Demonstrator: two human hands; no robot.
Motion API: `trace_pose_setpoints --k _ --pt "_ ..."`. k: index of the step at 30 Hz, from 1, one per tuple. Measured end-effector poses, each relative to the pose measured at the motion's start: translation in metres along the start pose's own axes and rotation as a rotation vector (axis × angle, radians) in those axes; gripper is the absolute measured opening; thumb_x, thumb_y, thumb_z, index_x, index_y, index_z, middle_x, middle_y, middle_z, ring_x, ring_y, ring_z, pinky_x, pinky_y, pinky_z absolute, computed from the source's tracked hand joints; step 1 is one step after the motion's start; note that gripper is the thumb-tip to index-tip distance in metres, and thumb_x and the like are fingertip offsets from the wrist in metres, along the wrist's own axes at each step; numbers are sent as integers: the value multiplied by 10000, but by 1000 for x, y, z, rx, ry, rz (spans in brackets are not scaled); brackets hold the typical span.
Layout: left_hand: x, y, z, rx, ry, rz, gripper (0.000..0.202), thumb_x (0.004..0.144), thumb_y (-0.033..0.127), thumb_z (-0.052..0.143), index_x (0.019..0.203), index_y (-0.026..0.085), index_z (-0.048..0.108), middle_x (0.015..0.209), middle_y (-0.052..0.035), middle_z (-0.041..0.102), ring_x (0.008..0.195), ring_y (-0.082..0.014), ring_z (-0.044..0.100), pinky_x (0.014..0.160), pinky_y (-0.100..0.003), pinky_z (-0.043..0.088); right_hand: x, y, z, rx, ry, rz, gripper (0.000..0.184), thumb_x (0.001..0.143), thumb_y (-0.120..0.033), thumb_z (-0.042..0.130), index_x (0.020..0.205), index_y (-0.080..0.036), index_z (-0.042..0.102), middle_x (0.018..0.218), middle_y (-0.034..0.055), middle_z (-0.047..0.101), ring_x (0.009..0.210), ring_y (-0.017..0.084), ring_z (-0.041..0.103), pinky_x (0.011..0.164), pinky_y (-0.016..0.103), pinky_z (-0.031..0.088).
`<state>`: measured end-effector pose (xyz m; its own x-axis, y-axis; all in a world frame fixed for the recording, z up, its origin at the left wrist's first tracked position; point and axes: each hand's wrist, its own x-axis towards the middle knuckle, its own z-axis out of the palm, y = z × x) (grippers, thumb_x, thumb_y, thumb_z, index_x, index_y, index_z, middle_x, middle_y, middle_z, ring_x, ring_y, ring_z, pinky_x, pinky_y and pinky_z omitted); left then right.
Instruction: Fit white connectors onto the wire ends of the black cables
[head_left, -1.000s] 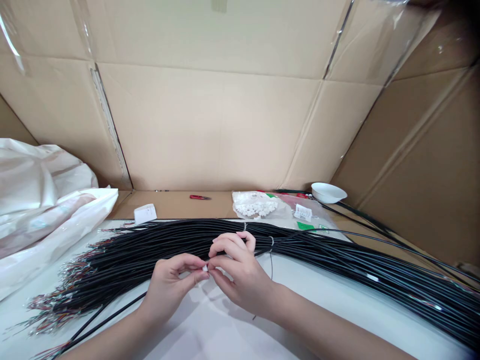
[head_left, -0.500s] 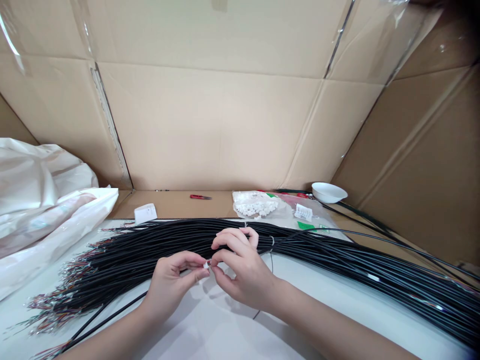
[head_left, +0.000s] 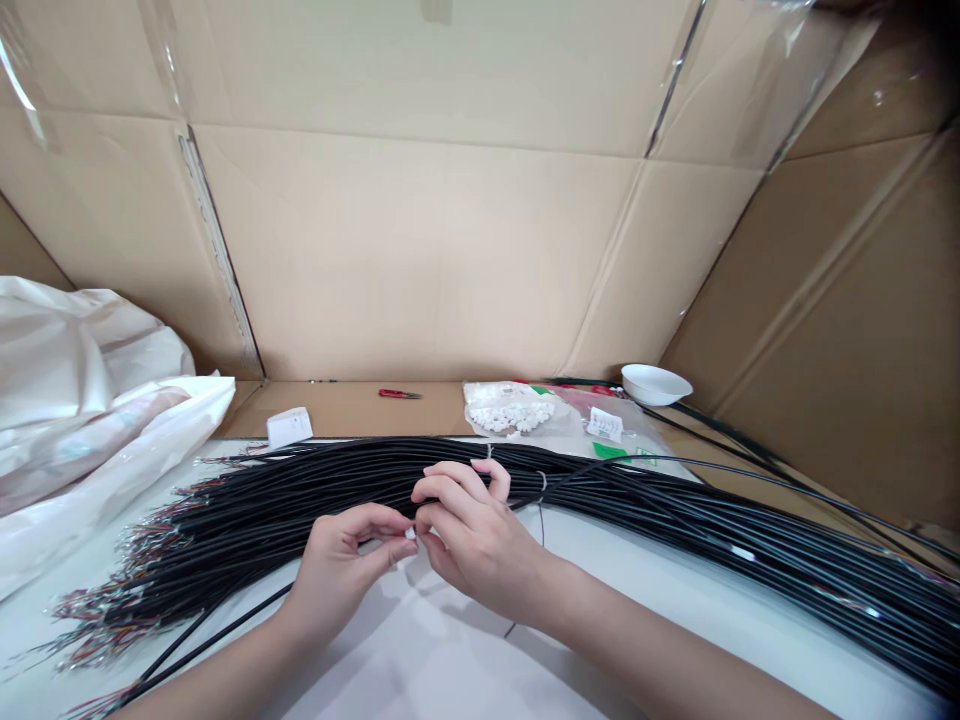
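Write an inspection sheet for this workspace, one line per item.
surface: white table, with a cardboard ledge behind it.
job's things: small white connector at the fingertips of both hands.
hands: left hand pinches the connector; right hand curls at the edge of the cables, beside it.
cables: thick bundle of black cables across the table, tied with a white band; coloured wire ends fan out at the left.
clutter: white plastic sack, white box, red-handled tool, bag of white connectors, white bowl.
surroundings: cardboard sheets line the wall.
other people: nothing seen.
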<state>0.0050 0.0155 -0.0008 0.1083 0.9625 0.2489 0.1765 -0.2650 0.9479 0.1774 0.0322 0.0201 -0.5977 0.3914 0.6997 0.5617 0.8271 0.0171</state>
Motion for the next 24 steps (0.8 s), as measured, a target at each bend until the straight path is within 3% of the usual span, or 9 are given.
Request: trace_pose_setpoints --k 13,16,20,24 --pt "0 0 1 18 -10 13 53 640 186 700 687 184 676 676 -3 698 632 -153 627 611 -214 508 1 -1 0 61 -39 31 103 792 -89 461 725 -163 488 907 6 593 994 151 471 876 379 176" --pt "0 2 1 9 -13 2 84 640 202 709 713 180 673 703 -16 699 654 -166 631 636 -233 514 6 2 -11 163 -157 76 40 796 -131 483 808 -168 490 936 24 581 960 146 485 856 351 218" --pt "0 2 1 -62 24 -47 191 643 215 715 818 186 644 782 -31 696 723 -183 639 671 -251 521 11 13 -24 291 -366 230 285 753 -205 596 1004 -179 462 952 26 597 861 141 523 813 310 293" --pt "0 -1 0 -55 29 -61 178 671 240 697 829 186 638 797 -34 691 749 -182 632 699 -253 503 12 22 -24 273 -528 244 107 821 -184 520 924 -192 547 868 9 642 773 134 561 752 277 339"
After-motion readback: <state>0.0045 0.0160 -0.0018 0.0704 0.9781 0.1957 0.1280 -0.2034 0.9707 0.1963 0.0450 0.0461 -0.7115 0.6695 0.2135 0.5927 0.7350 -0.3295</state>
